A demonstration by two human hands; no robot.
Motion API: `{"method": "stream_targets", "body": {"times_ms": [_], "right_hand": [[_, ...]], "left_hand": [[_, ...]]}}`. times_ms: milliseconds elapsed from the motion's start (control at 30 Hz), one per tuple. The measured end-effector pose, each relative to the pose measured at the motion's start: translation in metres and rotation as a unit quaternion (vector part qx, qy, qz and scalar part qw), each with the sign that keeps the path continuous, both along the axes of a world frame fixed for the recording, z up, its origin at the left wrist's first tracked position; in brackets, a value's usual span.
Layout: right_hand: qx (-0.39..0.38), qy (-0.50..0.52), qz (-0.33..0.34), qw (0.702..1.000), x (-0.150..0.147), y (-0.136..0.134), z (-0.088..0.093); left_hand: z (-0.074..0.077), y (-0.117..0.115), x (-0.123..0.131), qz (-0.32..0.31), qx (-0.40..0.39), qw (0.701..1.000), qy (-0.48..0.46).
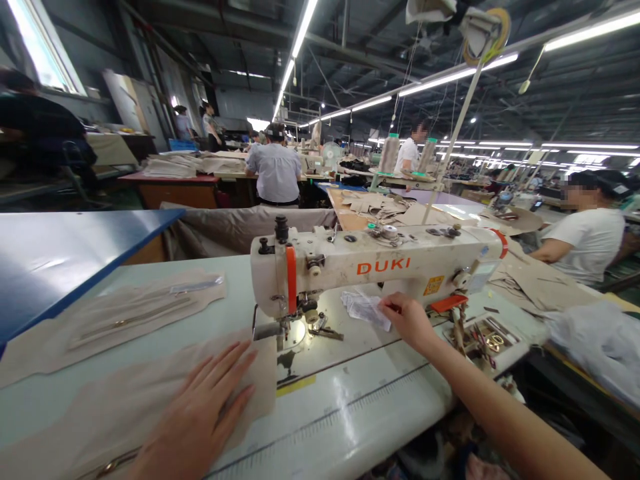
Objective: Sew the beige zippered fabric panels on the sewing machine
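Observation:
My left hand [200, 407] lies flat with fingers spread on a beige fabric panel [125, 407], which reaches the sewing machine's needle area [293, 333]. A white DUKI industrial sewing machine [380, 263] stands on the pale green table [350, 420]. My right hand [407, 321] pinches the edge of a crumpled white paper or plastic scrap [366, 310] just in front of the machine's arm. To the left lies a second beige fabric piece [120, 327] with a zipper along it.
A blue-edged board [75, 267] angles up beyond the table's left side. A tray of small tools [480, 340] sits at the right. A co-worker in a white shirt [585, 230] sits at the right, and stacks of cut fabric [380, 210] lie beyond the machine.

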State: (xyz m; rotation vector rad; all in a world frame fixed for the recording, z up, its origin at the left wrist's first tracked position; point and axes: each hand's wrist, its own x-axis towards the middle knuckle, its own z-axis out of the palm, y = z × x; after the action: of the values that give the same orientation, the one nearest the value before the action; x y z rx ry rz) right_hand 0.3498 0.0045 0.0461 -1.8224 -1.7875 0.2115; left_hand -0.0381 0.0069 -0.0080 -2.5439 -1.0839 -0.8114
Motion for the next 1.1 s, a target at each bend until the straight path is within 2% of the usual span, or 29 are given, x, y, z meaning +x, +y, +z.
{"method": "stream_targets", "body": {"times_ms": [100,233,333,433,567,667,733,833,933,1100], "right_hand": [[-0.019,0.03,0.07,0.997,-0.025,-0.017,0.006],[-0.043,0.06,0.231,0.97,-0.088,-0.038,0.006],[-0.046,0.057,0.285,0.956,-0.134,-0.042,0.004],[-0.046,0.076,0.298,0.951,-0.161,-0.036,0.003],[0.015,0.086,0.287,0.954,-0.168,-0.027,-0.004],[0.067,0.052,0.297,0.951,-0.164,-0.029,-0.015],[0.079,0.016,0.348,0.934,-0.159,-0.035,-0.023],[0.072,-0.039,0.413,0.907,-0.154,-0.044,-0.034],[0.062,-0.08,0.418,0.903,-0.153,-0.05,-0.037],[0.065,-0.097,0.414,0.903,-0.153,-0.051,-0.033]], "left_hand": [[0.019,-0.021,0.013,-0.057,0.052,0.997,0.013],[0.034,-0.046,0.041,-0.129,0.116,0.984,0.045],[0.038,-0.052,0.047,-0.143,0.136,0.98,0.022],[0.039,-0.049,0.034,-0.141,0.126,0.982,-0.007],[0.041,-0.034,0.01,-0.099,0.08,0.991,-0.034],[0.038,-0.016,0.003,-0.064,0.062,0.995,-0.04],[0.033,-0.005,0.004,-0.065,0.049,0.996,-0.032],[0.022,0.007,0.011,-0.086,-0.021,0.996,0.031],[0.017,0.012,0.017,-0.1,-0.07,0.989,0.079],[0.024,0.012,0.023,-0.112,-0.114,0.982,0.104]]}}
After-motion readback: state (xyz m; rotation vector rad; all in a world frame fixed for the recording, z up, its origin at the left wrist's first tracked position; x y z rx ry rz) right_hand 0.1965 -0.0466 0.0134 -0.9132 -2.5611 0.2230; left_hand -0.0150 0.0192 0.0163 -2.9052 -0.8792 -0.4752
